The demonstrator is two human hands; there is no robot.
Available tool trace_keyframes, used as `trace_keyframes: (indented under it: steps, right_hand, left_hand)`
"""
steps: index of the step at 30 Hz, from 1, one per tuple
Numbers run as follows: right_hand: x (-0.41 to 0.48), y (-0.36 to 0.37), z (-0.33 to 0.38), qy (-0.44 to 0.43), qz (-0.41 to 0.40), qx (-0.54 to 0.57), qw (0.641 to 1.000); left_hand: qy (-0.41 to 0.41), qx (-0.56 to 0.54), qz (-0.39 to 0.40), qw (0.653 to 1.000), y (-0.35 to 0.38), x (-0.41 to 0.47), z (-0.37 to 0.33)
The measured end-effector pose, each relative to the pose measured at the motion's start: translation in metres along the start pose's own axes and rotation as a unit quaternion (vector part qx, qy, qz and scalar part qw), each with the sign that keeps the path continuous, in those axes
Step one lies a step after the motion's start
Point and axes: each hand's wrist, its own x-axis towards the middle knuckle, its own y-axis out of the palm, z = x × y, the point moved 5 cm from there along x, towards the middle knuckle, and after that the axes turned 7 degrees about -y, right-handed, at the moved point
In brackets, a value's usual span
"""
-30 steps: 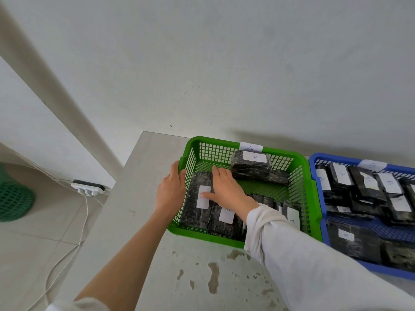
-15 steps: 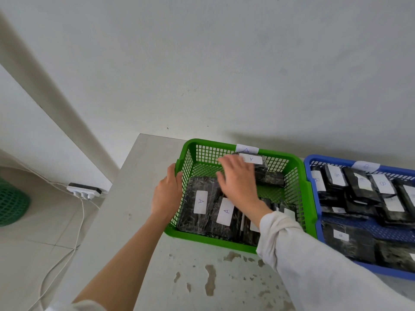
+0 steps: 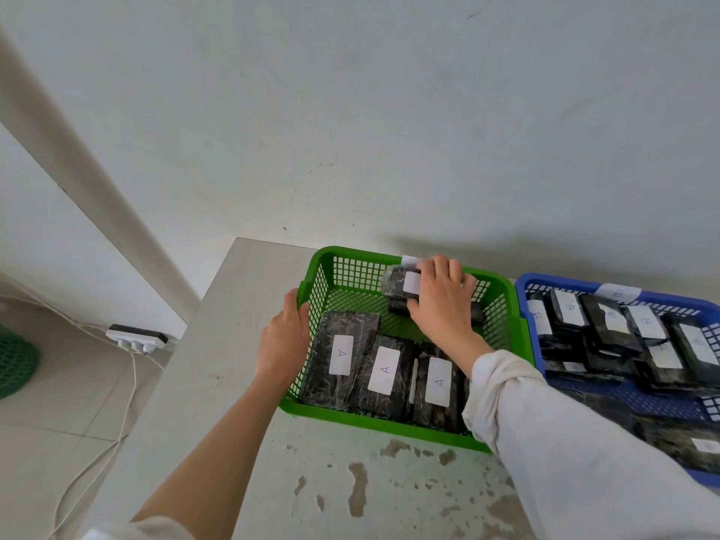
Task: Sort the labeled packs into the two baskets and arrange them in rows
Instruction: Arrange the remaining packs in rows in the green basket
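Right hand on a pack at the back of the green basket, left hand steadying the rim.

The table [image 3: 241, 344] carried 2 baskets side by side: the green basket [image 3: 393, 422] and, just right of it, the blue basket [image 3: 524, 305] full of dark packs with white labels. Along the green basket's near side lay a row of 3 packs [image 3: 385, 372], black and glossy, each marked A, long axes running from near to far, labels upward. At the far wall the right hand [image 3: 442, 305] had its fingers curled over a top pack [image 3: 397, 280], gripping it; that pack's long axis ran left to right, white label facing up, another dark pack beneath it. The left hand [image 3: 282, 341] had fingers closed on the basket's left rim.
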Motion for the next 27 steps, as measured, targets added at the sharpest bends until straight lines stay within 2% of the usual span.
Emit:
trace_keyframes:
  steps: [2,4,6,8,9,13,17,22,24,27]
  right_hand:
    - [0.002,-0.016,0.010,-0.018,-0.068,0.056,0.996]
    - [0.004,-0.022,0.029,-0.033,-0.069,0.153,0.985]
    - [0.005,-0.018,0.051,-0.005,-0.009,0.315,0.949]
    - [0.001,-0.008,0.073,0.038,0.078,0.443,0.892]
    - [-0.004,-0.001,0.082,0.039,0.117,0.450,0.884]
    - [-0.026,0.028,0.110,0.015,0.244,0.357,0.902]
    - [-0.027,0.033,0.118,0.064,0.282,0.399,0.870]
    - [-0.023,0.030,0.113,0.064,0.362,0.419,0.830]
    - [-0.022,0.027,0.113,0.018,0.357,0.366,0.859]
    - [-0.015,0.021,0.113,-0.079,0.293,0.260,0.917]
  left_hand:
    - [0.001,-0.002,0.000,1.000,0.001,0.001,0.001]
    - [-0.005,-0.013,0.006,1.000,0.001,0.002,0.003]
    - [-0.019,-0.044,0.008,0.999,0.000,0.002,0.006]
    - [-0.027,-0.067,0.007,0.997,-0.001,0.002,0.008]
    - [-0.028,-0.073,0.007,0.997,-0.001,0.002,0.009]
    - [-0.031,-0.085,0.010,0.996,-0.001,0.004,0.011]
    - [-0.038,-0.099,0.021,0.994,0.001,0.006,0.014]
    - [-0.036,-0.097,0.017,0.994,0.001,0.006,0.013]
    - [-0.035,-0.091,0.016,0.995,0.000,0.006,0.013]
    - [-0.032,-0.089,0.013,0.995,0.000,0.006,0.012]
